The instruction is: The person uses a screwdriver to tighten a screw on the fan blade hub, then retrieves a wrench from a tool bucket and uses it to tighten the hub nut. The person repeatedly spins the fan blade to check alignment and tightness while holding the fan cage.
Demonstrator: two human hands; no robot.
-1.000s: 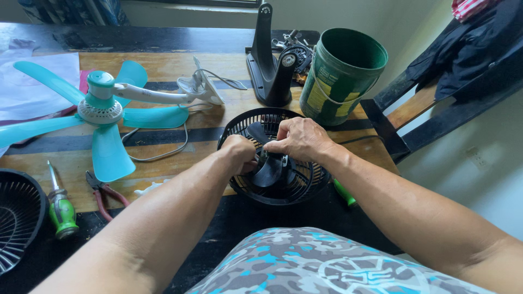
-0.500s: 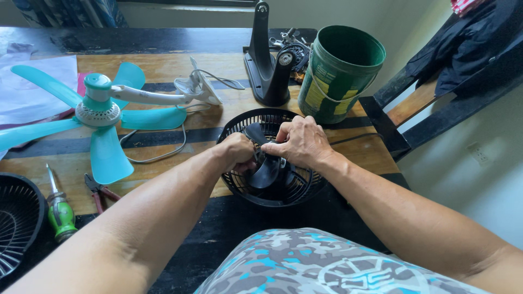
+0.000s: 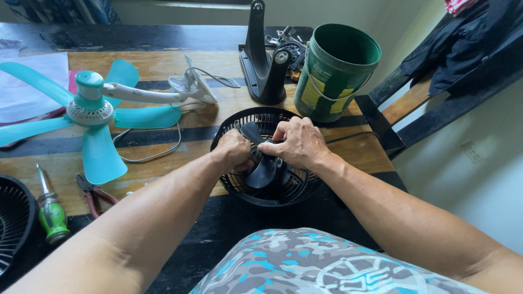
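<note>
At the bottom of the frame, a patterned cloth in grey, teal and white (image 3: 327, 267) is lying over the person's lap, and both bare forearms are reaching up from it toward the middle of the frame. In the middle, the left hand (image 3: 234, 151) is curling closed around the black fan blade (image 3: 261, 169), and the right hand (image 3: 297, 142) is pinching the same blade from the other side, its fingers bent tight at the hub. The blade is sitting inside the round black fan grille (image 3: 272, 193), which is lying flat on the front edge of the wooden desk (image 3: 163, 65), just right of the frame's centre.

At the lower left, a screwdriver with a green handle (image 3: 52, 212) and a pair of red-handled pliers (image 3: 92, 193) are lying near each other on the desk, and a second black grille (image 3: 13, 223) is showing partly at the left edge. Farther up on the left, a teal ceiling-type fan with a white arm (image 3: 92, 109) is resting on the desk, with its white cable (image 3: 158, 152) curving beside it.

Behind the grille, in the upper middle, a black fan stand (image 3: 261, 60) is standing upright, and just right of it a green plastic bucket (image 3: 335, 76) is standing near the desk's far right corner. At the upper right, dark clothing (image 3: 468, 49) is hanging over a dark wooden chair (image 3: 403, 103).
</note>
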